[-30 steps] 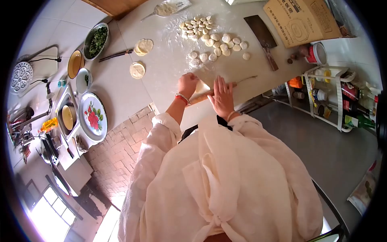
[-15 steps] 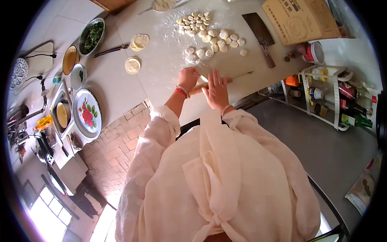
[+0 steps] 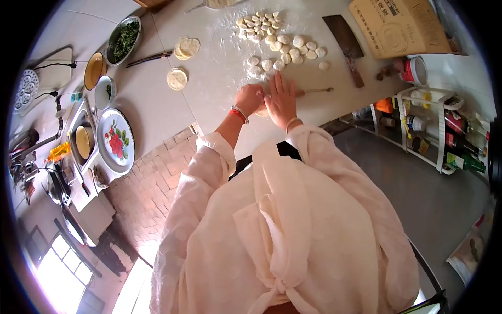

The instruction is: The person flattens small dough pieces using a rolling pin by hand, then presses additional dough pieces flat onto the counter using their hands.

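Note:
My right hand (image 3: 282, 103) lies flat, fingers stretched out, on a wooden rolling pin (image 3: 300, 93) whose thin end sticks out to the right. Close beside it, my left hand (image 3: 248, 100) is closed, its fingertips at a dough wrapper (image 3: 262, 111) that the hands mostly hide. Just beyond the hands are small floured dough pieces (image 3: 267, 65), with a heap of more dough pieces (image 3: 259, 25) behind them. To the left are a rolled round wrapper (image 3: 177, 79) and a small stack of wrappers (image 3: 187, 48).
A cleaver (image 3: 343, 36) lies at the right, near a cardboard box (image 3: 400, 26). Chopsticks (image 3: 149, 59), a bowl of chopped greens (image 3: 124, 43) and a flowered tray (image 3: 107, 157) are on the left. A bottle rack (image 3: 426, 128) stands right of the table.
The right hand has slid forward over the rolling pin. The left hand has curled in closer to it, and the wrapper is now more covered. The whole view has shifted slightly.

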### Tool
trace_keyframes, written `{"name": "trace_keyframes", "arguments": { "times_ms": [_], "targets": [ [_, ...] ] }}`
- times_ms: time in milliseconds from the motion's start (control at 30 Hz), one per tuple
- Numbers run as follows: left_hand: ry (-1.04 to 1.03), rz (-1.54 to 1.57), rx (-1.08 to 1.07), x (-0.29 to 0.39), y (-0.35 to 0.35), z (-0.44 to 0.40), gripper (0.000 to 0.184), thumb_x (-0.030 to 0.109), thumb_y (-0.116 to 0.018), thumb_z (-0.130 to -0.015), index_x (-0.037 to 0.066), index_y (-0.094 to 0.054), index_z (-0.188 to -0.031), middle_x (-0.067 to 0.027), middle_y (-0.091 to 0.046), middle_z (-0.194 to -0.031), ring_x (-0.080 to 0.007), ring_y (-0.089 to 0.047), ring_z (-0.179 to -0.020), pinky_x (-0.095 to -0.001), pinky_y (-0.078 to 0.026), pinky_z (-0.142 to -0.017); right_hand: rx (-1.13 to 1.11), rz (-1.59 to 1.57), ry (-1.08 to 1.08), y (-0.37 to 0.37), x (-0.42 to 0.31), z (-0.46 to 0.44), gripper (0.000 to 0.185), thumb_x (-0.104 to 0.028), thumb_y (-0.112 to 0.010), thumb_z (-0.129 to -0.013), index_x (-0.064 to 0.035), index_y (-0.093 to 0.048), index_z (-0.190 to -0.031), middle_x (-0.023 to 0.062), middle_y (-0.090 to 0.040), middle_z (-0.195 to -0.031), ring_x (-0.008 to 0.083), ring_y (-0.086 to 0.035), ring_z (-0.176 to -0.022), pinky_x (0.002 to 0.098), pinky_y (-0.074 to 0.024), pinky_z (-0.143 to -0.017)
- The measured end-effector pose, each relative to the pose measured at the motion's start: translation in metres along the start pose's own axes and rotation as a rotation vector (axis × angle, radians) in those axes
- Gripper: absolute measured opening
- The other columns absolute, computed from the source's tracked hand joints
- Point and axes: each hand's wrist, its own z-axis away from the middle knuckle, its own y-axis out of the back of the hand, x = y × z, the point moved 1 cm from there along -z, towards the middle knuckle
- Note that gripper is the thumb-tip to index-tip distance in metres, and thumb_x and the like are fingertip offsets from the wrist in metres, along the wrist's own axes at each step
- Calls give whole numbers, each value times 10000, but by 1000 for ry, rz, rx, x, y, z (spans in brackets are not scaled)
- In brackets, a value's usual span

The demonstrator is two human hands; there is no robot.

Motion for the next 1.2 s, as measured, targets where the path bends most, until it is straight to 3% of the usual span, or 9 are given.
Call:
{"name": "trace_keyframes", "arguments": {
  "times_ms": [200, 333, 500, 700, 833, 933, 967, 1067, 1200],
  "targets": [
    [224, 664, 175, -38, -8, 14, 239, 80, -704, -773, -52, -686, -971, -87, -714, -855, -151, -659, -789, -281, -518, -726, -138, -77, 63, 30, 7, 84, 787, -408, -584, -920, 30, -261, -1489, 186, -287, -1553, 302, -228, -1466, 550, -159, -1172],
    [56, 484, -23, -45, -8, 21, 323, 123, -738, -748, -78, -670, -993, -68, -699, -860, -126, -633, -791, -283, -512, -731, -68, -101, 85, 13, 5, 41, 735, -403, -578, -923, 36, -334, -1459, 198, -289, -1550, 316, -271, -1436, 549, -182, -1161],
    [98, 37, 41, 2, 7, 12, 219, 212, -679, -785, 76, -727, -950, -188, -704, -924, -377, -674, -885, -402, -533, -761, -1, -3, 76, -1, -6, -24, 621, -344, -509, -952, 39, -381, -1423, 186, -306, -1539, 313, -265, -1439, 542, -196, -1151],
    [-19, 175, 93, -37, -4, 4, 237, 180, -727, -773, 0, -713, -925, -143, -716, -818, -241, -688, -748, -352, -533, -709, -91, 42, 86, 9, -1, 21, 661, -397, -510, -958, 25, -365, -1446, 181, -269, -1563, 294, -243, -1455, 553, -164, -1162],
    [281, 423, 187, -33, 3, 24, 180, 93, -708, -774, -25, -707, -910, -53, -684, -782, -96, -590, -714, -269, -496, -673, -95, -69, 102, 18, 6, 56, 683, -390, -576, -932, 22, -381, -1440, 182, -271, -1563, 297, -247, -1453, 556, -157, -1168],
    [210, 439, 75, -35, -1, 23, 239, 136, -730, -764, -26, -705, -939, -59, -679, -785, -107, -582, -710, -287, -496, -674, -65, -35, 80, 9, 0, 32, 654, -392, -544, -946, 27, -401, -1427, 175, -269, -1568, 297, -246, -1455, 552, -150, -1171],
    [211, 370, -32, -34, 1, 22, 332, 225, -768, -747, -11, -707, -972, -103, -710, -834, -173, -651, -752, -323, -519, -714, -57, -26, 66, 5, -1, 17, 642, -393, -527, -953, 26, -406, -1424, 171, -273, -1568, 298, -245, -1455, 557, -152, -1168],
    [23, 107, 107, -11, 11, 24, 401, 302, -790, -723, 16, -713, -994, -164, -723, -904, -275, -701, -846, -371, -535, -768, -46, -15, 58, -3, -7, -23, 617, -397, -474, -971, 20, -412, -1421, 159, -283, -1565, 297, -242, -1458, 572, -159, -1159],
    [118, 2, 38, -8, 11, 19, 415, 347, -747, -738, 62, -726, -1039, -200, -706, -1000, -373, -674, -940, -430, -535, -840, -63, -3, 39, -6, -7, -10, 629, -406, -473, -969, -15, -376, -1453, 166, -283, -1564, 290, -233, -1464, 600, -159, -1146]
  ]
}}
